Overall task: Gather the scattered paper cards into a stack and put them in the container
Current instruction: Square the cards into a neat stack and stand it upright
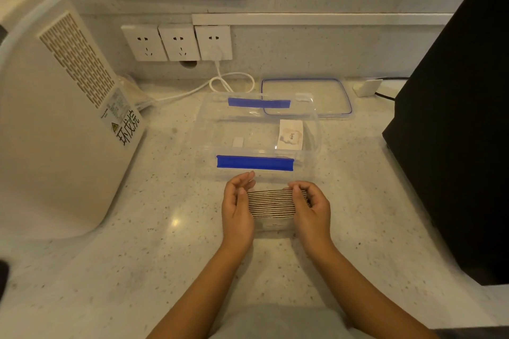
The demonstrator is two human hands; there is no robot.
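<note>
A stack of paper cards (271, 203) stands on edge on the speckled counter, squeezed between both hands. My left hand (237, 209) presses its left end with fingers curled. My right hand (312, 208) grips the right end, thumb over the top edge. Just beyond the hands sits a clear plastic container (205, 129) with two blue clips, lid off. One card reading "love" (290, 135) lies inside it at the right, and a small white piece (238, 142) lies near the middle.
The container's clear lid (341, 99) with a blue seal lies behind it at the right. A white appliance (55, 124) fills the left side, a black box (454, 146) the right. Wall sockets (179, 42) and a white cable (231, 82) are at the back.
</note>
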